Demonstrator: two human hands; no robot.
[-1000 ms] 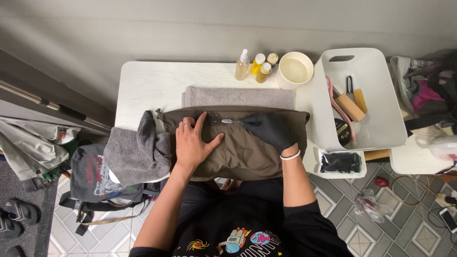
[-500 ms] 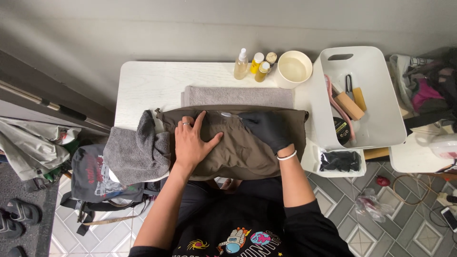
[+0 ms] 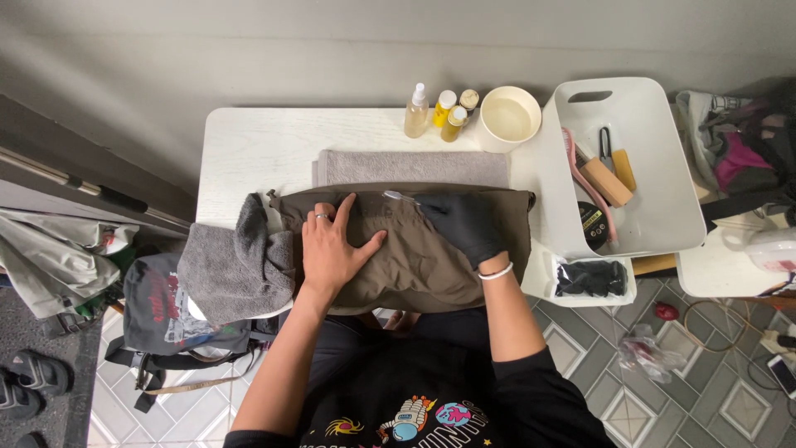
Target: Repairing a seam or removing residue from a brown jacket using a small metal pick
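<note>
An olive-brown fabric bag [image 3: 431,270] lies flat on a grey towel [image 3: 410,166] on the white table [image 3: 249,145]. My left hand [image 3: 332,247], bare with a ring, rests flat on the bag's left half with its fingers spread. My right hand [image 3: 463,224] wears a black glove and lies on the bag's upper middle. It grips a thin clear brush-like tool [image 3: 398,197] whose tip touches the fabric near the top edge. A crumpled grey cloth [image 3: 236,264] lies against the bag's left end.
Small bottles [image 3: 417,112] and a cream bowl [image 3: 507,119] stand at the table's back. To the right, a white bin [image 3: 663,207] holds brushes and tools, and a small tray [image 3: 590,278] holds a black item. A backpack [image 3: 166,307] lies on the floor at left.
My gloved right hand has slid slightly to the left along the bag's top edge. My left hand stays pressed in place.
</note>
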